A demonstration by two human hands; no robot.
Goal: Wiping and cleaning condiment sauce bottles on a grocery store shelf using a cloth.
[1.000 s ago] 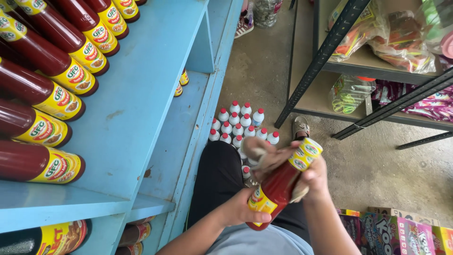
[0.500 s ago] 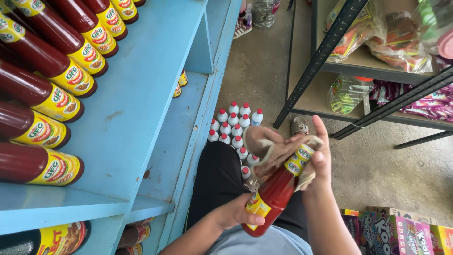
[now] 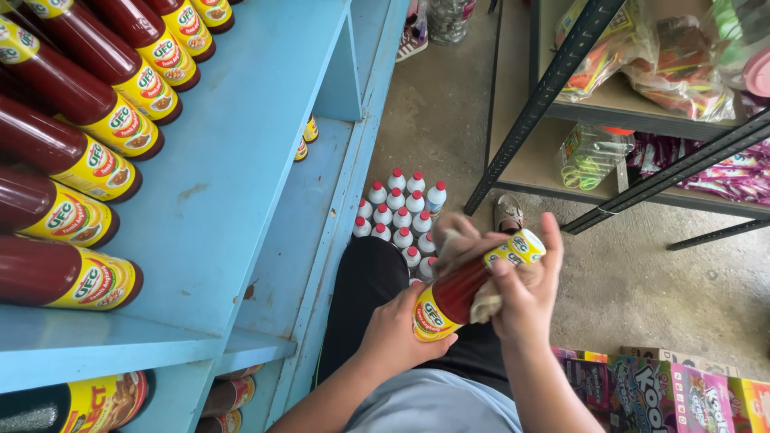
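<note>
My hands are both closed on one red sauce bottle (image 3: 461, 293), held tilted above my lap: the left hand (image 3: 399, 333) wraps the base by the yellow label, the right hand (image 3: 525, 293) presses a pale cloth (image 3: 484, 303) against its upper half near the yellow neck band. I judge it full, so fairly heavy, rigid, smooth-walled and likely slippery under the cloth; whether it is glass or plastic I cannot tell, so I treat it as breakable. The labelled base gives the surest hold. More such bottles lie in a row on the blue shelf (image 3: 241, 168) to my left, and small white red-capped bottles (image 3: 399, 210) stand on the floor.
</note>
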